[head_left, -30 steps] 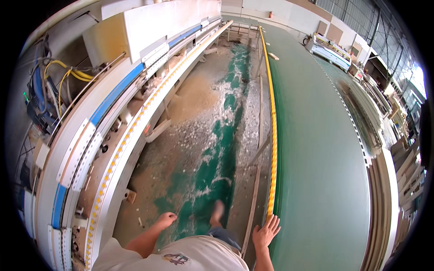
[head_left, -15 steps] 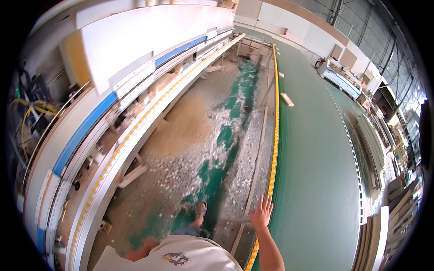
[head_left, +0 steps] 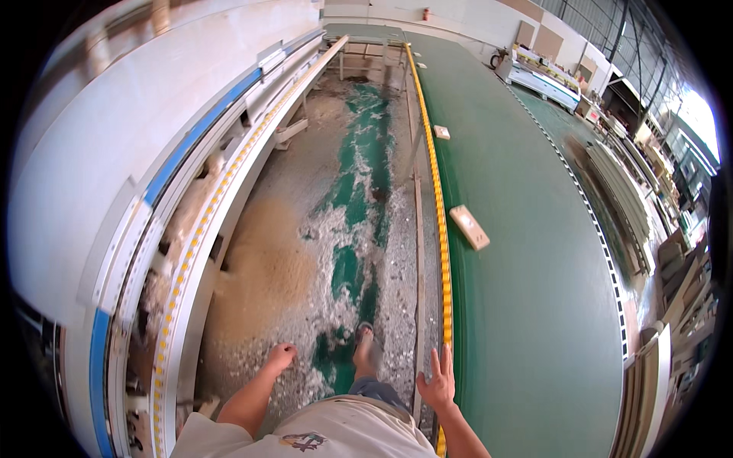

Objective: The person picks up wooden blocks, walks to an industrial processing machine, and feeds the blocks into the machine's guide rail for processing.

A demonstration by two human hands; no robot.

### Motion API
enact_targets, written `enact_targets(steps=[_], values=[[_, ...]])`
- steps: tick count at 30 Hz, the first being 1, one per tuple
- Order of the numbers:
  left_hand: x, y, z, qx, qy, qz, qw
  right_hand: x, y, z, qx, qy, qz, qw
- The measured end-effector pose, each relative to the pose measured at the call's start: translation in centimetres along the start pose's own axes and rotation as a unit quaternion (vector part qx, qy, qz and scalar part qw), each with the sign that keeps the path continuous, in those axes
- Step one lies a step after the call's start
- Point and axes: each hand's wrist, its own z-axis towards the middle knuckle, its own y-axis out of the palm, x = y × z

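My right hand (head_left: 437,384) is stretched out flat with its fingers apart, over the yellow roller strip (head_left: 444,282) that edges the long green table (head_left: 527,305). Nothing is held in it; whether it touches the strip I cannot tell. My left hand (head_left: 282,356) hangs over the dusty floor, its fingers curled in with nothing showing in them. On the table, ahead of my right hand, lies a pale wooden block (head_left: 469,227). Farther along the same edge rests a smaller wooden block (head_left: 441,132).
To the left runs a long machine with a white beam (head_left: 221,229) dotted in yellow. Sawdust (head_left: 267,267) and pale debris cover the green floor aisle (head_left: 353,275) where I walk. Stacked boards (head_left: 622,210) stand at the right, and a white-blue machine (head_left: 544,76) beyond.
I have moved forward along the aisle, so the blocks on the table are nearer. My left hand has come into view. My right hand stays stretched out by the strip.
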Motion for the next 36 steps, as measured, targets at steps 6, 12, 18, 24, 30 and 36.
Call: enact_targets(steps=[6,12,18,24,30,36], values=[[12.1,-0.3,11.6,-0.030,-0.090,-0.026,0.995,4.2,3.6,26.9,-0.003,0.029,0.011,1.000],[16.6,0.2,21.5,-0.075,-0.224,0.101,0.966,11.0,8.0,56.3,0.008,-0.003,-0.058,0.998],[19.7,-1.3,38.9,-0.119,-0.128,0.179,0.968,16.5,11.7,81.8,0.014,-0.006,-0.048,0.999],[37.4,-4.0,64.1,-0.198,-0.065,0.299,0.931,20.3,14.1,99.6,0.022,-0.022,-0.048,0.998],[62.7,-7.7,91.3,0.046,-0.036,-0.024,0.998,23.9,17.3,119.7,0.017,0.001,-0.001,1.000],[76.3,-8.6,108.5,0.042,-0.062,-0.009,0.997,27.8,19.1,145.4,0.011,-0.006,0.016,1.000]])
